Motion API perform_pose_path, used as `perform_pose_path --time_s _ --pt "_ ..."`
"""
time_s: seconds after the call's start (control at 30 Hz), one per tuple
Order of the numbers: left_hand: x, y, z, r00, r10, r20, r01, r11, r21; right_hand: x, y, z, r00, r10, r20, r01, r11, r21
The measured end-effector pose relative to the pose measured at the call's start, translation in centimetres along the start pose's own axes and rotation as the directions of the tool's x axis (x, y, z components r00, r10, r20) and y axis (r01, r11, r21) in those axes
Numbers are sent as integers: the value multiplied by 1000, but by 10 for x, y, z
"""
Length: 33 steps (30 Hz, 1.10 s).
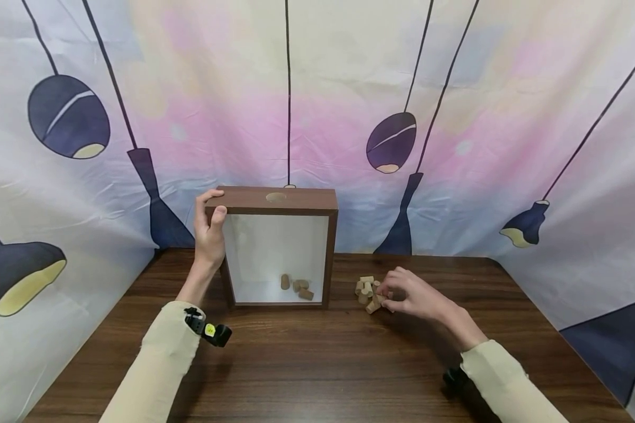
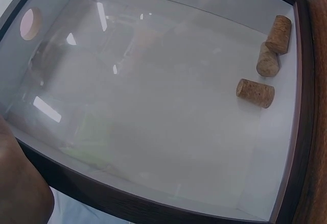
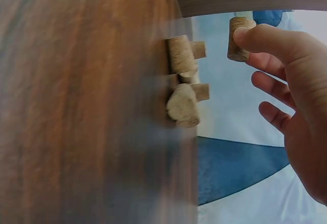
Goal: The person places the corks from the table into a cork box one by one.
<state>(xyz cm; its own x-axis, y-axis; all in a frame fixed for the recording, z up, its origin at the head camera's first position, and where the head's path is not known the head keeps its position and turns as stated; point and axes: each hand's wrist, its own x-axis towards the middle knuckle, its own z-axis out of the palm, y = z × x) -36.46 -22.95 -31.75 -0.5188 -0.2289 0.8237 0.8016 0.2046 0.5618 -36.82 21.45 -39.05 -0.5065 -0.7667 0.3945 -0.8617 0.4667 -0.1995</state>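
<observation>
A dark wooden shadow box [image 1: 332,258] with a clear front stands upright on the table, a round hole [image 1: 276,197] in its top. Several corks [image 1: 306,294] lie inside at the bottom; the left wrist view shows a cork [image 2: 255,93] apart from two touching ones. My left hand [image 1: 210,232] grips the box's upper left corner, thumb at the front and fingers over the top. Right of the box is a pile of corks [image 1: 367,289]. Over that pile, my right hand [image 1: 415,294] pinches one cork [image 3: 237,39] between thumb and forefinger, lifted off the table.
The brown wood-grain table [image 1: 275,364] runs back to a printed cloth [image 1: 328,135] hanging behind and at the sides. A dark wrist strap with a small camera [image 1: 211,331] sits on the left sleeve. Another dark device [image 1: 455,380] shows under the right sleeve.
</observation>
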Motion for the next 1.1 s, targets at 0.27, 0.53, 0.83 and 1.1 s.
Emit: perform_pose_path --time_s 0.27,0.53,0.83,1.1 --pt "-1 -1 -1 1000 3 2 -3 1000 2 13 -11 -14 997 16 -77 -11 998 64" --pt "0 -1 0 1000 7 3 -7 1000 -2 31 -20 -30 984 -37 -173 52 995 86" --pt "0 -2 1 1000 16 -3 -16 1000 1 51 -31 -41 973 -56 -223 79 992 96" --pt "0 -3 0 1000 10 -12 -10 1000 -11 73 -43 -63 955 -140 -261 160 985 59"
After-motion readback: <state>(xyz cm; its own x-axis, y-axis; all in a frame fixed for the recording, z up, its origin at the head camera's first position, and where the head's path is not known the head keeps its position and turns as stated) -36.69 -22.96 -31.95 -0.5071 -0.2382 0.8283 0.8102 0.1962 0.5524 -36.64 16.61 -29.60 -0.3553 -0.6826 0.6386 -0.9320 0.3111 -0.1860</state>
